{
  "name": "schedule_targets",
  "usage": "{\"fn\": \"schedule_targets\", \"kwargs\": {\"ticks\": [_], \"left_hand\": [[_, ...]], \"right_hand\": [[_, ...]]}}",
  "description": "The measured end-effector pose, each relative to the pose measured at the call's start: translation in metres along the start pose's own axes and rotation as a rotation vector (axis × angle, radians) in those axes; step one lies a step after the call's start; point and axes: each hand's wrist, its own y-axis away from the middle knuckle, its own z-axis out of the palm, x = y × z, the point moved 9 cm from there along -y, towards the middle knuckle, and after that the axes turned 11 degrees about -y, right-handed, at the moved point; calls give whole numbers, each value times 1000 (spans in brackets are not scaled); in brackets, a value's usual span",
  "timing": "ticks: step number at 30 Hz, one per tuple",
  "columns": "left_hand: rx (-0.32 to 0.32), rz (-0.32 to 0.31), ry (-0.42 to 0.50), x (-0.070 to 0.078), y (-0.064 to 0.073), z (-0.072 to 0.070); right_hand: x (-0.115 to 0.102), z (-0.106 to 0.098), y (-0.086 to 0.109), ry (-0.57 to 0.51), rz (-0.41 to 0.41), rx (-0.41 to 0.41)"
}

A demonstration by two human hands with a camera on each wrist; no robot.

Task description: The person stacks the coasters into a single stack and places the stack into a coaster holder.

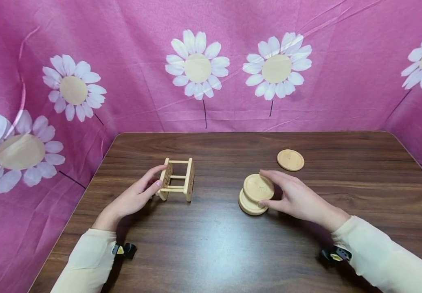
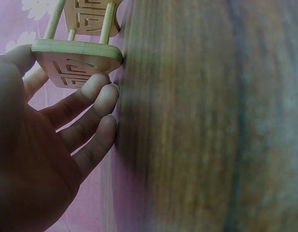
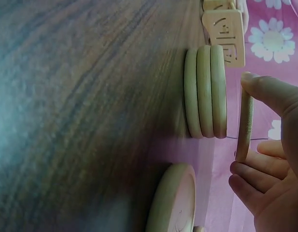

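Observation:
My left hand (image 1: pixel 134 197) grips the left side of a small wooden coaster holder (image 1: pixel 190 175) on the table. Its thumb and index finger lie at the edges of the cut-out side panel (image 2: pixel 66 72), the other fingers along its outer face. The holder has two side panels joined by round bars, with no coaster between them. With thumb and fingertips, my right hand (image 1: pixel 299 199) pinches a round wooden coaster (image 1: pixel 258 188) by its rim. This coaster is held just above a stack of three similar coasters (image 3: pixel 205 92), partly covering it in the head view.
Another round coaster (image 1: pixel 290 160) lies flat on the dark wooden table (image 1: pixel 211 252), behind the right hand. Pink cloth (image 1: pixel 233 114) with white flowers hangs along the table's back and sides. Both wrists carry small black devices (image 1: pixel 124 250).

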Motion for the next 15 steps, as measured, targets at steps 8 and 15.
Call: {"fn": "schedule_targets", "kwargs": {"ticks": [8,15], "left_hand": [[-2,2,-3,2,0,0],[7,18,-5,2,0,0]], "right_hand": [[-1,4,4,16,7,-1],[-4,9,7,10,0,-8]]}}
